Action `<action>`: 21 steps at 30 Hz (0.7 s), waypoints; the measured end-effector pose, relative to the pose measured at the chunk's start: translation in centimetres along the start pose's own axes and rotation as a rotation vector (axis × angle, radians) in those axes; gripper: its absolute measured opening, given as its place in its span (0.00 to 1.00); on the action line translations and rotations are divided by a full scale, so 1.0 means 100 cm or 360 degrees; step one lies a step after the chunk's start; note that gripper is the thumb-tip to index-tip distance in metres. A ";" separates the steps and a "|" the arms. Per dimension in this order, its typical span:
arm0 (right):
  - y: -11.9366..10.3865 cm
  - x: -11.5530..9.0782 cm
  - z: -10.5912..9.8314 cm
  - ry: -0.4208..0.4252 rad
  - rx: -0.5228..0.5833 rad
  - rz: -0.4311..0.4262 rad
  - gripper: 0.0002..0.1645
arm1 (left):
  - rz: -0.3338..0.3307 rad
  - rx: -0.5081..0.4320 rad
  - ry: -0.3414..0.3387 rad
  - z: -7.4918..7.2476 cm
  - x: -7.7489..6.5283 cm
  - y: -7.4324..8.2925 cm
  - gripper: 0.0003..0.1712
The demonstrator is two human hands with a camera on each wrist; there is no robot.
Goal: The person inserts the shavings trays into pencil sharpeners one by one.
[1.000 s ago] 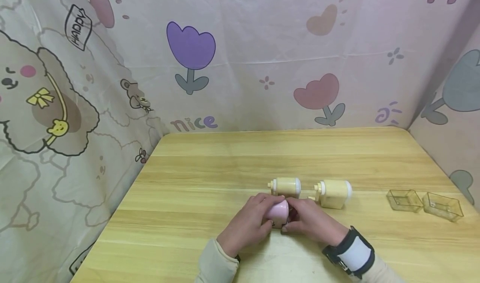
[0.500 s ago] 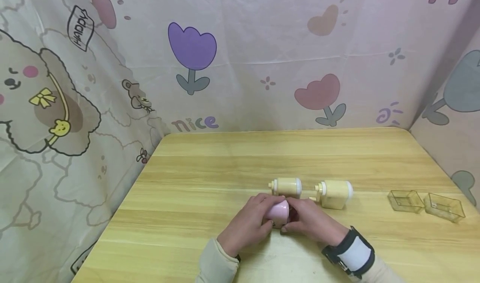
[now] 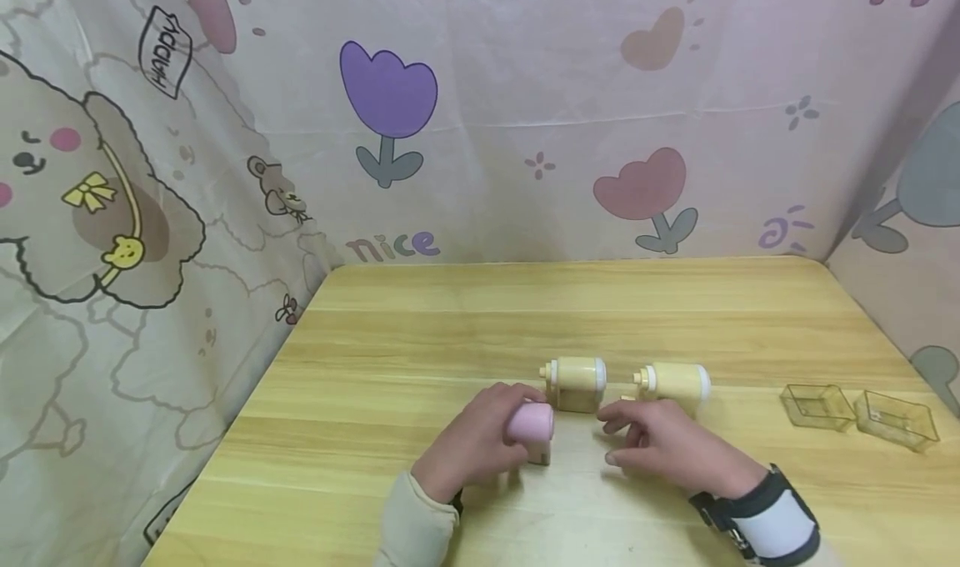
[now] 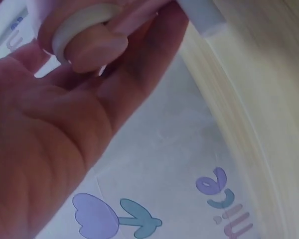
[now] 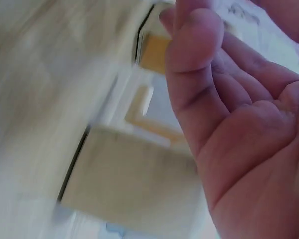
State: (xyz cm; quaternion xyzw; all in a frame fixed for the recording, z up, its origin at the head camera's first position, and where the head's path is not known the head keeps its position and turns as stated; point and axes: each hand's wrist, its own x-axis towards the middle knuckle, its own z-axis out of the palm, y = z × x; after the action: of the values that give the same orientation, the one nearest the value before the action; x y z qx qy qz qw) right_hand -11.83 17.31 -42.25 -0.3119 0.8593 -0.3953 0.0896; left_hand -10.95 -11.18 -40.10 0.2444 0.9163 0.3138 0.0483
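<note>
My left hand (image 3: 474, 438) grips a pink crank pencil sharpener (image 3: 532, 423) from its left side, on or just over the table in the head view. Its pale ring and pink crank knob (image 4: 97, 47) show under the fingers in the left wrist view. To the right, apart from it, my right hand (image 3: 671, 446) hovers with loosely bent fingers and nothing between them. Just beyond the hands stand two yellow crank pencil sharpeners, a left one (image 3: 577, 375) and a right one (image 3: 678, 381). The right hand partly hides the right one. A blurred sharpener body (image 5: 132, 179) fills the right wrist view.
Two see-through yellow drawers, one (image 3: 817, 407) beside the other (image 3: 896, 421), lie on the right of the wooden table (image 3: 420, 317). Printed cloth (image 3: 487, 67) hangs along the back and sides.
My right hand has let go of the pink sharpener and moved right. My left hand has shifted slightly left with the sharpener. The yellow sharpeners and drawers stay put.
</note>
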 end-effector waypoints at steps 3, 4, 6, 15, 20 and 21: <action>0.004 -0.007 -0.007 0.0024 0.0017 -0.0033 0.27 | -0.0064 0.0039 0.0060 -0.004 -0.001 -0.004 0.33; 0.005 -0.009 -0.009 0.0030 0.0015 -0.0048 0.27 | -0.0079 0.0044 0.0088 -0.006 -0.001 -0.005 0.33; 0.006 -0.012 -0.011 0.0040 0.0021 -0.0055 0.27 | -0.0110 0.0042 0.0150 -0.008 -0.001 -0.009 0.32; 0.008 -0.015 -0.012 0.0133 -0.0026 -0.0085 0.23 | -0.0212 -0.0044 0.0402 -0.010 0.006 -0.032 0.32; 0.009 -0.018 -0.015 0.0159 -0.0008 -0.0074 0.24 | -0.0132 0.0005 0.0440 -0.005 0.008 -0.033 0.33; 0.009 -0.020 -0.016 0.0161 0.0002 -0.0058 0.23 | -0.0112 0.0043 0.0462 -0.003 0.008 -0.033 0.34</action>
State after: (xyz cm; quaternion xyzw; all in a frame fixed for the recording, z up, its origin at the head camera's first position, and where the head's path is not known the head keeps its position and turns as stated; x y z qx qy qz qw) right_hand -11.37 19.95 -42.06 -0.3072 0.8567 -0.4125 0.0390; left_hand -13.14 -13.21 -41.75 0.1647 0.9257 0.3317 -0.0771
